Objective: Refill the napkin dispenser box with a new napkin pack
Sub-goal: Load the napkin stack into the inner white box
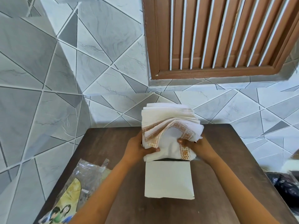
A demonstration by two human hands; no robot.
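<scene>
A thick stack of napkins [169, 126], white with gold borders, stands on edge at the box's [169, 178] far, open end, its lower edge just entering. Soft and light, the loose sheets fan at the top and look best squeezed low on both sides. The left hand [137, 147] and right hand [193, 143] clamp it there, forearms reaching across the table [226, 159]. An empty wrapper [80, 183] lies near left.
</scene>
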